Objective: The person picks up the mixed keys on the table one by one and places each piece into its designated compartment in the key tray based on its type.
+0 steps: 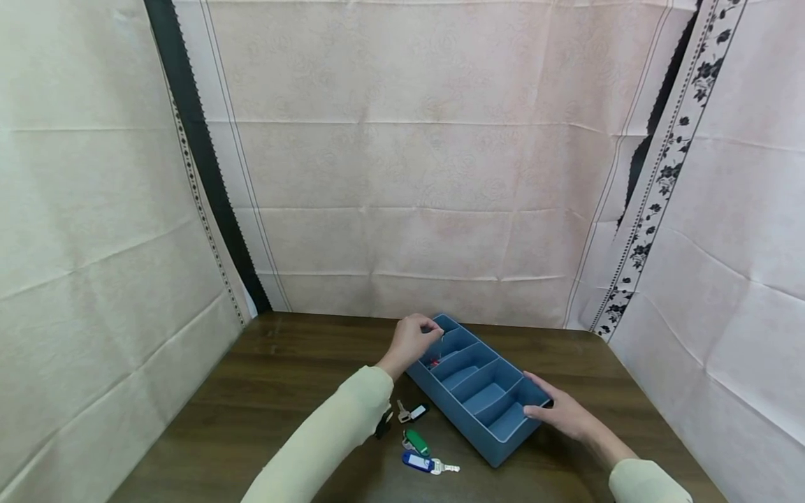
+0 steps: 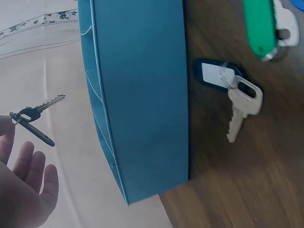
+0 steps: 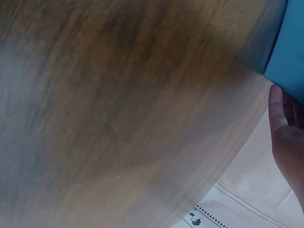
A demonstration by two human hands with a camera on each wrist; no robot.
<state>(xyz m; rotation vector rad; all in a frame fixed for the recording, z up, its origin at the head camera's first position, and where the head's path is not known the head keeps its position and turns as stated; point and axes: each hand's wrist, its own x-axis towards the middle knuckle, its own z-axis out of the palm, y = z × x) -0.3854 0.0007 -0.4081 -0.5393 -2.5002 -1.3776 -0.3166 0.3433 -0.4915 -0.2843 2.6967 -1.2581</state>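
Note:
My left hand (image 1: 415, 342) pinches the ring of a key (image 2: 35, 112) between thumb and fingertips, over the far left part of a blue compartment tray (image 1: 462, 412). A slim dark tag (image 2: 38, 133) dangles beside that key in the left wrist view. Something small and red (image 1: 434, 363) lies in a compartment below this hand. At the tray's right end, my right hand (image 1: 566, 413) grips the corner, thumb over the rim and fingers along the far side. In the right wrist view only part of this hand shows against the tray.
In front of the tray lie a key with a black tag (image 1: 412, 413), a green key tag (image 1: 416, 442) and a key with a blue tag (image 1: 430, 463). Another dark tag (image 1: 383, 423) is partly behind my left sleeve. Cloth (image 1: 440, 175) hangs behind the wooden table (image 1: 302, 391).

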